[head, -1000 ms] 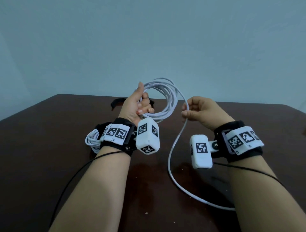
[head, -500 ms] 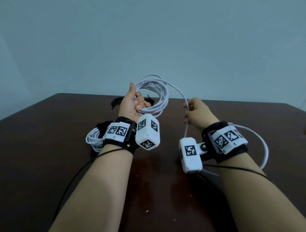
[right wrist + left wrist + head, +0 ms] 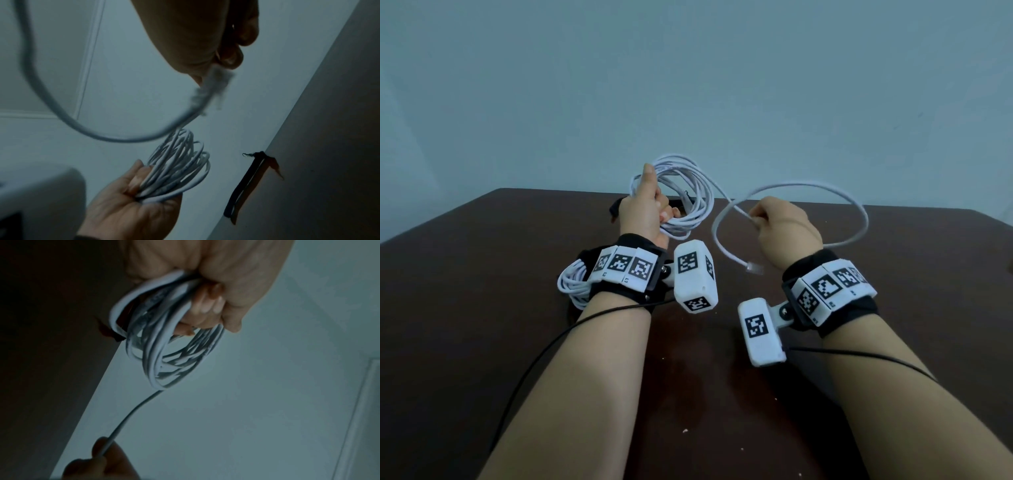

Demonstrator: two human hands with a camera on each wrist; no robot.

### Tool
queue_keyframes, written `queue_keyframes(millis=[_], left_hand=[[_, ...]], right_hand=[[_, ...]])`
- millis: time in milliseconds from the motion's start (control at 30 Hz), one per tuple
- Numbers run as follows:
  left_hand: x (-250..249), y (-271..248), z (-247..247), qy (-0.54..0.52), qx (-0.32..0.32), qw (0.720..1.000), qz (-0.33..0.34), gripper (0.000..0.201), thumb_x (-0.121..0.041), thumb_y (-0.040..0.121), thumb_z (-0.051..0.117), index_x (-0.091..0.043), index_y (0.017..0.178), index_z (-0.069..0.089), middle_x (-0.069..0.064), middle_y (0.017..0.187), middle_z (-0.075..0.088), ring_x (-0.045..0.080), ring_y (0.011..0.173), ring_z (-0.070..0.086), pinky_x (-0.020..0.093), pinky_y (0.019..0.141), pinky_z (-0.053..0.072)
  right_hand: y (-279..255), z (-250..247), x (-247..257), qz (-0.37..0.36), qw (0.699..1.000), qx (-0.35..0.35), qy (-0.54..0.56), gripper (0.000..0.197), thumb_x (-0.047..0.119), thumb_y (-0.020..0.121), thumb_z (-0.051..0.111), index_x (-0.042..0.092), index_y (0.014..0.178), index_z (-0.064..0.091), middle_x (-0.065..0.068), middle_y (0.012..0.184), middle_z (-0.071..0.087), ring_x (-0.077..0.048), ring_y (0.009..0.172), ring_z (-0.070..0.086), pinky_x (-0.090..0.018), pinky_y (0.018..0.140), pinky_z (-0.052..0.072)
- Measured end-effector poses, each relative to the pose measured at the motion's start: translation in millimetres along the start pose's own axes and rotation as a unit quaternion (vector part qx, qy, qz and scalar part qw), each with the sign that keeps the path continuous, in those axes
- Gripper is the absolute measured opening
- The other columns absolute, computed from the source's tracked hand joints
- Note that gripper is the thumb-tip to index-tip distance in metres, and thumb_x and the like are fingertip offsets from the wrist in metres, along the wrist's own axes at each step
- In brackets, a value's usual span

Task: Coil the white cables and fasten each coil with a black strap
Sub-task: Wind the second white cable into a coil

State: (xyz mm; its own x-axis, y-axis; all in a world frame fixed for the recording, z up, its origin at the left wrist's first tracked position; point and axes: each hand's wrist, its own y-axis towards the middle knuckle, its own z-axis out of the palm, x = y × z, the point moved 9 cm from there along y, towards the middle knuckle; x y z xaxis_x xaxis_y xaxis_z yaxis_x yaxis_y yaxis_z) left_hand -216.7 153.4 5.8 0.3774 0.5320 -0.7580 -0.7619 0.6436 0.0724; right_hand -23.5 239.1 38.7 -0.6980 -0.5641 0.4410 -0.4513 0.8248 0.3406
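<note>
My left hand (image 3: 645,212) holds a coil of white cable (image 3: 688,202) upright above the dark table, fingers curled through its several loops (image 3: 164,344). From the coil the cable's free tail (image 3: 808,186) arcs right in one wide loop around my right hand (image 3: 780,222), which pinches it. The clear plug (image 3: 754,268) at the tail's end hangs in the air below that hand. In the right wrist view the plug (image 3: 218,84) hangs blurred by the fingers. A black strap (image 3: 244,183) lies on the table near its far edge, behind the left hand.
A second white coil (image 3: 573,284) bound with black lies on the brown table (image 3: 465,308) beside my left wrist, partly hidden by the wristband. Thin black wires (image 3: 544,353) run from both wrist cameras along my forearms. A pale wall stands behind the table.
The tail lay slack on the table and is now lifted clear, its plug end in the air. My right hand swept it up and around into a wide loop; the left hand and coil rose slightly.
</note>
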Motion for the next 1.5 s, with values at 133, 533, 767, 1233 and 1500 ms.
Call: queue_keyframes(millis=[133, 533, 767, 1233, 1500], left_hand=[[-11.4, 0.8, -1.4, 0.102, -0.009, 0.994, 0.048, 0.04, -0.037, 0.092, 0.058, -0.017, 0.063, 0.038, -0.008, 0.039, 0.025, 0.009, 0.033, 0.023, 0.023, 0.045, 0.026], [-28.7, -18.1, 34.5, 0.322, 0.069, 0.933, 0.143, 0.038, -0.037, 0.088, 0.062, -0.021, 0.061, 0.042, -0.011, 0.036, 0.036, 0.006, 0.031, 0.033, 0.021, 0.04, 0.032], [-26.0, -35.9, 61.9, 0.451, 0.14, 0.861, 0.192, 0.037, -0.047, 0.081, 0.067, -0.02, 0.065, 0.048, -0.003, 0.059, 0.053, 0.012, 0.053, 0.049, 0.027, 0.056, 0.044], [8.1, -46.3, 75.1, 0.427, 0.231, 0.868, 0.106, 0.032, -0.03, 0.094, 0.054, -0.013, 0.068, 0.058, -0.002, 0.055, 0.063, 0.011, 0.052, 0.06, 0.023, 0.055, 0.048], [27.3, -64.5, 84.8, 0.242, 0.337, 0.91, -0.028, 0.076, -0.074, 0.046, 0.063, -0.005, 0.077, 0.048, -0.008, 0.044, 0.035, 0.004, 0.033, 0.029, 0.023, 0.043, 0.029]], right_hand=[[-7.8, 5.5, 18.9, -0.091, 0.995, 0.034, -0.027, 0.021, 0.016, 0.095, 0.042, 0.017, 0.105, 0.061, -0.004, 0.101, 0.063, -0.022, 0.09, 0.056, -0.034, 0.077, 0.047], [-15.9, -21.3, 30.5, -0.162, 0.981, 0.053, 0.093, 0.008, 0.021, 0.09, 0.059, 0.017, 0.088, 0.066, 0.012, 0.069, 0.055, -0.001, 0.065, 0.051, -0.012, 0.059, 0.038], [-26.7, -24.5, 55.7, -0.225, 0.97, 0.072, 0.064, 0.004, 0.011, 0.084, 0.064, 0.011, 0.087, 0.066, 0.004, 0.079, 0.062, -0.012, 0.076, 0.058, -0.022, 0.071, 0.045], [-25.8, -35.3, 56.5, -0.235, 0.949, 0.039, 0.207, 0.035, -0.001, 0.076, 0.07, 0.024, 0.072, 0.046, 0.003, 0.077, 0.064, -0.021, 0.078, 0.067, -0.032, 0.075, 0.054], [-13.9, -51.3, 28.8, -0.192, 0.954, -0.123, 0.195, 0.05, 0.047, 0.064, 0.079, 0.015, 0.086, 0.048, 0.007, 0.075, 0.046, -0.011, 0.069, 0.041, -0.025, 0.063, 0.032]])
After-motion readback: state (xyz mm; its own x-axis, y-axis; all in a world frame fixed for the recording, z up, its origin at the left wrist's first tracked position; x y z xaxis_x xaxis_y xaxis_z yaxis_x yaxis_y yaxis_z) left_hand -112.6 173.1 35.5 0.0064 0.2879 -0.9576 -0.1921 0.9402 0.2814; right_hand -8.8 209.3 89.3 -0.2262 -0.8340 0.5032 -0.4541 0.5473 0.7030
